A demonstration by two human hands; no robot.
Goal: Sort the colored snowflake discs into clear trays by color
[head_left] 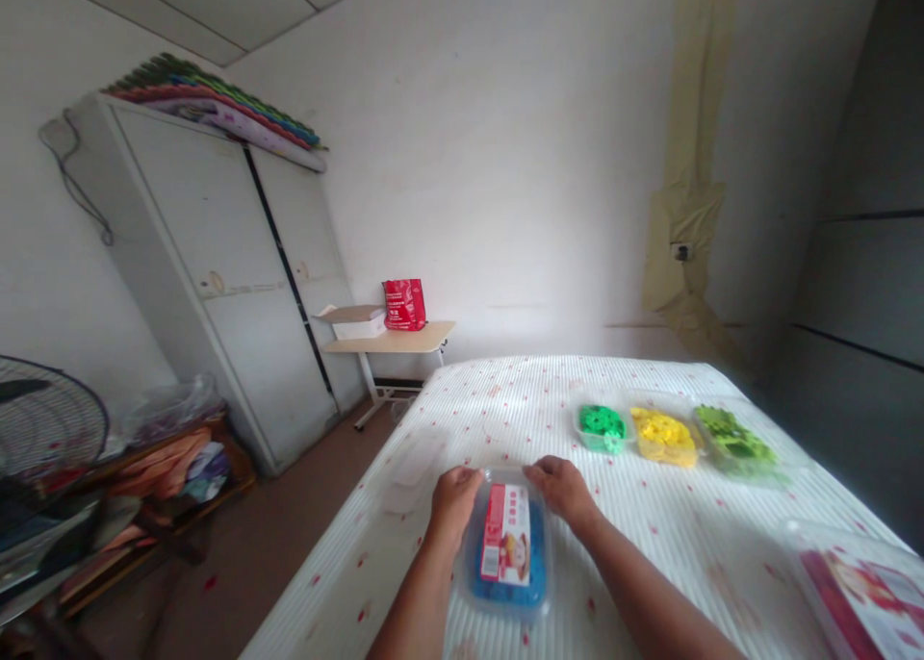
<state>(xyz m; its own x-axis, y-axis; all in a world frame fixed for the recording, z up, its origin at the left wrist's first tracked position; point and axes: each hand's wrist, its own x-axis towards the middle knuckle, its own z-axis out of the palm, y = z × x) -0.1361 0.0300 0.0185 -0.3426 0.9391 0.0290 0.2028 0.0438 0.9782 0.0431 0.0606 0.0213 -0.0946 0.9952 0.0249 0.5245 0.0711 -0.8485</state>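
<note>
A clear plastic container (541, 597) with blue contents stands on the bed-like padded surface right in front of me. A red and white label covers much of its top. My left hand (456, 501) has its fingers closed on the far left corner at the rim. At the far right corner, my right hand (564, 490) grips the rim in the same way. The exact hold of the fingertips under the edge is partly hidden. A flat clear plastic lid (415, 468) lies on the cloth left of my left hand.
Tubs of green pieces (603, 427), yellow pieces (664, 436) and light green pieces (736, 439) stand far right. A labelled container (866, 593) is at the near right. Beyond are a small table (425, 337) with a red bag (404, 304), a cabinet (245, 323) and a fan (43, 419).
</note>
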